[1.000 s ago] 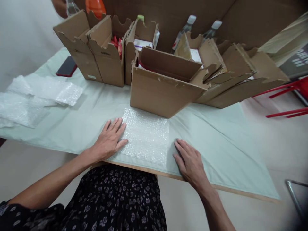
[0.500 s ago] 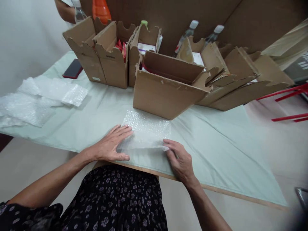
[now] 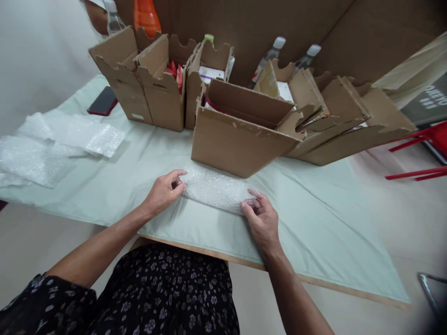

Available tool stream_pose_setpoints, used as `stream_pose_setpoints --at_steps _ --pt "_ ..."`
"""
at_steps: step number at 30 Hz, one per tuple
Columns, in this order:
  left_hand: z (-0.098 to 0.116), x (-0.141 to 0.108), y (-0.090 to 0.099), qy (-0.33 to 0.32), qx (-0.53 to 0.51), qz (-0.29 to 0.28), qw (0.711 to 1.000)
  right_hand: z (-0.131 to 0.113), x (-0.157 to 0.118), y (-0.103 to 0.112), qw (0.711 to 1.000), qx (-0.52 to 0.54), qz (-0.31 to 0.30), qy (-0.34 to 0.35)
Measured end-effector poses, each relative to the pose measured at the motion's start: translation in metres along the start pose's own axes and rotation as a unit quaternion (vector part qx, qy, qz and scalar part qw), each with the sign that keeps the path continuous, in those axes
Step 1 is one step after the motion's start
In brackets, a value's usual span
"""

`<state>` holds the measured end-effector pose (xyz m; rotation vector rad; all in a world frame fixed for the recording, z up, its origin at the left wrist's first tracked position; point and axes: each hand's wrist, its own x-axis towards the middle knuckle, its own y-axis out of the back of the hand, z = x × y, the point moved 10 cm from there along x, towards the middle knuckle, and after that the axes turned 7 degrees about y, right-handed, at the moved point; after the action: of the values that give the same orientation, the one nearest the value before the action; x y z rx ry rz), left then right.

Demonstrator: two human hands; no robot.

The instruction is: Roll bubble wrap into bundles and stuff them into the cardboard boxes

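A folded strip of clear bubble wrap [image 3: 216, 190] lies on the pale green tablecloth, close in front of a cardboard box [image 3: 240, 144]. My left hand [image 3: 166, 188] pinches its left end between thumb and fingers. At the opposite end, my right hand [image 3: 260, 209] grips the wrap, thumb on the near side and fingers behind. Whether anything lies inside the fold cannot be made out.
More bubble wrap [image 3: 66, 139] is heaped at the table's left, near a phone [image 3: 103, 101]. Several open cardboard boxes [image 3: 157, 93] line the back, with bottles [image 3: 270, 58] behind. A red stool [image 3: 415, 177] stands off to the right. The tablecloth [image 3: 314, 232] has creases.
The bubble wrap's near edge has been folded away from me, making a narrower strip. My left hand has gone from lying flat to pinching the left end; my right hand holds the right end.
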<state>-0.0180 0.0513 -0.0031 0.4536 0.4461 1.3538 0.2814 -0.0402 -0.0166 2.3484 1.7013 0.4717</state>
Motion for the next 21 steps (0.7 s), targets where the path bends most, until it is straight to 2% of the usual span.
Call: stream_pose_setpoints --at_steps 4,9,14,17,21 --pt "0.005 0.007 -0.005 -0.028 0.102 0.032 0.994 -0.005 -0.001 0.007 0.988 -0.145 0.023 0.044" --pt "0.015 0.005 -0.014 -0.082 0.249 0.066 0.963 -0.008 0.001 0.006 0.951 -0.288 0.031 0.111" --pt "0.014 -0.001 0.0 -0.068 0.317 0.128 0.937 -0.012 0.006 0.008 0.909 -0.39 0.025 0.146" --pt "0.011 -0.002 0.005 -0.043 0.327 0.137 0.934 -0.011 0.015 0.001 0.893 -0.428 -0.009 0.139" --pt "0.009 -0.001 0.003 -0.025 0.326 0.132 0.936 -0.012 0.028 -0.011 0.906 -0.4 -0.028 0.135"
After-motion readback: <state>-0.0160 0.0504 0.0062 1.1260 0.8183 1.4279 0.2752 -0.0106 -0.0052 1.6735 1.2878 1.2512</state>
